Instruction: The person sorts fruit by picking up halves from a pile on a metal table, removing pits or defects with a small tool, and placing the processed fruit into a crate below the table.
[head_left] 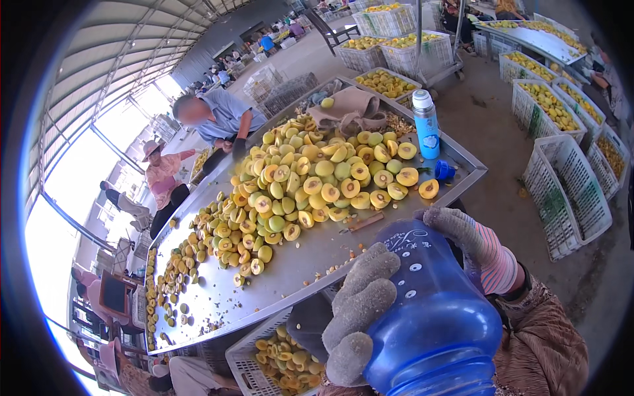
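A large see-through blue plastic bottle [429,300] is tilted close in front of me, its ribbed neck end [432,379] toward the lower edge of the view. The grey-gloved fingers of my left hand [363,307] wrap round its left side. My right hand [462,241], in a grey glove with a pink striped cuff, grips the far right end; part of it is hidden behind the bottle. Beyond lies a heap of halved yellow-green fruit [304,178] on a metal table [277,290]. A blue cup-like cap [444,170] rests by the table's right edge.
A light-blue flask [426,125] with a white lid stands near the table's right corner, beside a brown cloth [347,109]. Below the near edge is a crate [247,363] of fruit. More crates [568,198] stand at right. A person in blue [224,115] leans at the far side.
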Demonstrator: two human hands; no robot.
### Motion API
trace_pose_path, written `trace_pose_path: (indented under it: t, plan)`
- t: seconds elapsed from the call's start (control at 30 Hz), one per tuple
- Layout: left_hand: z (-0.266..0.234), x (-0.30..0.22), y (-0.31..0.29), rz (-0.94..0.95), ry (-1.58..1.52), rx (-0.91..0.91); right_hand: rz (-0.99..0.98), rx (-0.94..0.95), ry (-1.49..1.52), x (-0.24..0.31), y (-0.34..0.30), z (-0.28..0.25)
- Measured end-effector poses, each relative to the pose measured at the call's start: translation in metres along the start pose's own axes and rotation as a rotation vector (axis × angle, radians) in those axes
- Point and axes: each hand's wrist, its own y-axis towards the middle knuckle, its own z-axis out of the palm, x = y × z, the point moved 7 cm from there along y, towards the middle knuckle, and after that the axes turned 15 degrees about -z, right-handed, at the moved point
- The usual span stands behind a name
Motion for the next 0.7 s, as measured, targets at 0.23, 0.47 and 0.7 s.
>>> trace_pose_path:
  t: [0.23, 0.47, 0.7]
  plan:
    - [0.006, -0.006, -0.01, -0.012, -0.012, -0.032, -0.025, -0.025, 0.029, 0.012, 0.006, -0.002]
    - [0.011, -0.009, -0.016, -0.054, -0.016, -0.093, -0.07, -0.037, 0.01, 0.025, 0.01, -0.003]
    - [-0.005, -0.01, -0.017, -0.191, -0.043, -0.291, -0.015, 0.003, -0.043, 0.021, -0.003, -0.001]
